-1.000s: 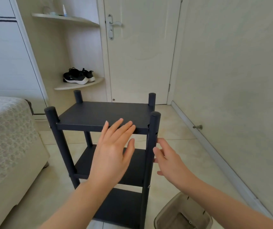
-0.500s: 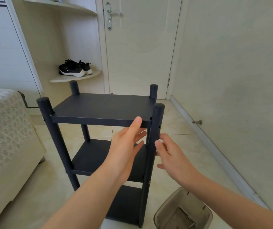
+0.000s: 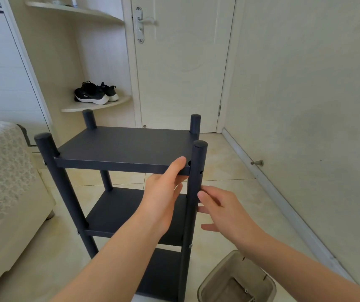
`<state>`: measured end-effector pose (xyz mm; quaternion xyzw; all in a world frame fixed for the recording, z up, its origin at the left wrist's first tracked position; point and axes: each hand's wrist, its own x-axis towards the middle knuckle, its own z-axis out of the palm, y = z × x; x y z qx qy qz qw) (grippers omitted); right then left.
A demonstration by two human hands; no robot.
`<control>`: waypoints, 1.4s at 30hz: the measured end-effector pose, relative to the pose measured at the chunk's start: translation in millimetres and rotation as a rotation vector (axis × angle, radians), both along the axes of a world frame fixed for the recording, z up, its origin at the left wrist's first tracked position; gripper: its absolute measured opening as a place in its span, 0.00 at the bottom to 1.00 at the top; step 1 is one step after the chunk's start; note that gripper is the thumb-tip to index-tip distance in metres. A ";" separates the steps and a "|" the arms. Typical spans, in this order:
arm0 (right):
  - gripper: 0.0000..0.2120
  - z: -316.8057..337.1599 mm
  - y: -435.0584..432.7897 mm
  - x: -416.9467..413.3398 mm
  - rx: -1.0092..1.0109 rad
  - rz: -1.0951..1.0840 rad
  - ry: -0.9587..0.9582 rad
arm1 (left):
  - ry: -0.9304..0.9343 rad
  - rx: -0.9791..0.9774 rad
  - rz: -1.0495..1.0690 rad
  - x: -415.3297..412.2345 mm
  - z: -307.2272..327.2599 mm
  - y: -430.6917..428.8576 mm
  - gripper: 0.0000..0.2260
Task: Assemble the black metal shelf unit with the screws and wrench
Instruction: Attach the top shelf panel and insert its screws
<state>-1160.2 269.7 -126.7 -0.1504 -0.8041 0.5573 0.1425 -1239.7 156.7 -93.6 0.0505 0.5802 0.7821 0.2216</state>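
Pinching the near edge of the top shelf, the left hand has its uppermost finger laid over the front lip and the other fingers curled under the board. It holds the edge just beside the near right post. The right hand is not closed on anything. Its fingers are spread and relaxed, and two fingertips touch the right side of this same post, a little below the top shelf. Whether any finger goes behind the post I cannot tell.

Seen from the head camera, the black shelf unit stands upright on the tiled floor, in the middle of the scene and near to the person. It has three boards between four round posts, and the post tops rise above the top shelf. A small hole shows in the near right post at the height of the top shelf. One pale screw sits lower in the post, at the middle board.

At near right a translucent plastic tub stands on the floor, just beside the unit. Small metal parts lie in it, too small to name. At left is a bed with a lace-patterned cover. Far behind are a white door and a corner shelf with black shoes on it.
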 end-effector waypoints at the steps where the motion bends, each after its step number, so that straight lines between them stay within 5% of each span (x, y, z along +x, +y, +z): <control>1: 0.11 0.9 0.5 -0.1 -0.010 -0.003 0.001 | 0.010 0.005 0.002 0.5 -0.6 0.0 0.15; 4: 0.10 0.7 1.1 -1.7 -0.013 -0.014 -0.003 | 0.036 0.032 -0.017 1.5 -1.8 -1.8 0.24; 12: 0.06 -1.5 2.1 -2.9 -0.004 -0.064 -0.028 | 0.040 0.033 -0.061 -2.4 -1.8 -1.9 0.29; 21: 0.06 -15.1 24.7 -2.6 -0.035 -0.079 -0.083 | -0.023 0.070 -0.052 -3.6 0.7 -1.4 0.23; 30: 0.10 -56.1 79.3 -10.4 0.219 0.058 -0.537 | -0.038 0.121 -0.054 -0.2 2.3 0.5 0.22; 42: 0.15 -243.4 46.9 22.0 0.309 0.187 -0.959 | -0.041 0.118 -0.040 -0.4 -3.7 3.9 0.24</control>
